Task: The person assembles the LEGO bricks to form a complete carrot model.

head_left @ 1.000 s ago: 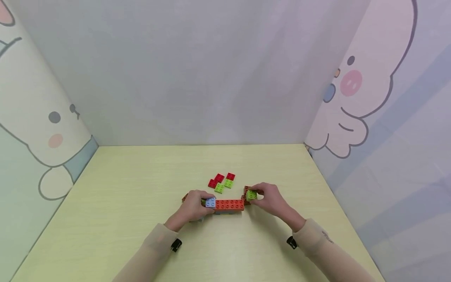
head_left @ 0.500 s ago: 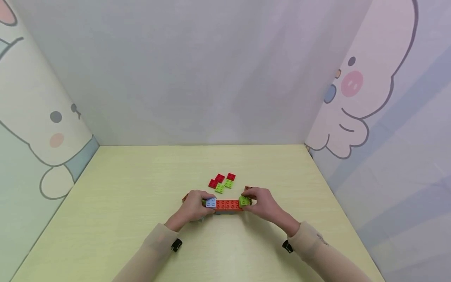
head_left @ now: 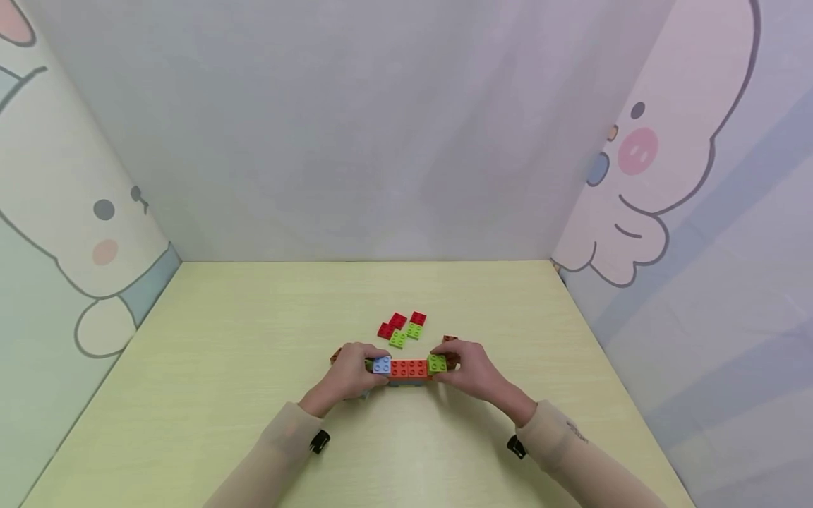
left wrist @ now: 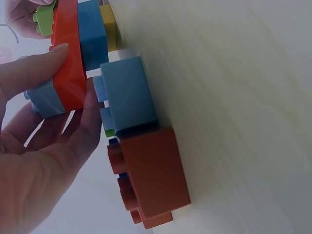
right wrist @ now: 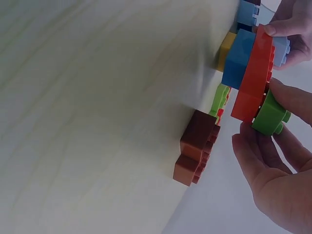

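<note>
A long red brick lies across a blue brick, which stands on a yellow brick. On the red brick's left end sits a light blue brick. My left hand grips that end, thumb on the red brick's side and fingers round the far side. At the opposite end, my right hand pinches a green brick between thumb and fingers. The green brick's underside is right at the studs of the red brick and looks slightly tilted in the right wrist view.
Thin red plates and light green plates lie farther back on the table. Brown bricks stand beside my right hand. Under my left hand are another light blue brick and a brown brick.
My right hand has moved left with the green brick, from beside the brown bricks to over the red brick's right end. My left hand has kept its grip in place.
</note>
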Available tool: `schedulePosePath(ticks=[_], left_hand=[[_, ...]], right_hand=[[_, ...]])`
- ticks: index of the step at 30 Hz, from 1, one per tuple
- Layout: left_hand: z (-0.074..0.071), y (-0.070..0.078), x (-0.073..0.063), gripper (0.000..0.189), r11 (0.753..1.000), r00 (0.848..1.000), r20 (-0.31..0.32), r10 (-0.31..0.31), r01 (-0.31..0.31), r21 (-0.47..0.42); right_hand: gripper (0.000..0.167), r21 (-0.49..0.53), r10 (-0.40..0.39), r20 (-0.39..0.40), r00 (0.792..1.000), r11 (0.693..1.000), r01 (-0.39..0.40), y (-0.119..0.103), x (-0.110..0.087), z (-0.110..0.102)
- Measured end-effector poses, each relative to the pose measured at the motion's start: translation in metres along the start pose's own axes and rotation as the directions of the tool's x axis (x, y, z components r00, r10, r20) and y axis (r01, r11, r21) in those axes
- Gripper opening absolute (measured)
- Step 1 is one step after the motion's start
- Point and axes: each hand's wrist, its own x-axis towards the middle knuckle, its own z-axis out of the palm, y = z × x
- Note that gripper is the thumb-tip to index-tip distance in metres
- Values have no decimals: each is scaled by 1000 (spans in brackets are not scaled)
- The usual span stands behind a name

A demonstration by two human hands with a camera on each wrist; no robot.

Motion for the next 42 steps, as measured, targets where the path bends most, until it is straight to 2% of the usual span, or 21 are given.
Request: schedulePosePath(ticks=[14, 25, 42], left_hand=[[2, -2, 1, 44, 1000, 1000, -2, 1, -1, -11], [3, -3, 2, 45, 1000, 1000, 0, -21, 21, -12], [1, 0, 1, 45, 999, 1000, 11, -23, 23, -26]], right_hand=[[36, 68, 23, 32, 999, 997, -25, 9, 4, 5], [34, 132, 65, 13, 998, 989, -66, 14, 2, 13], [36, 157, 97, 43, 994, 982, -102, 13, 5, 12]])
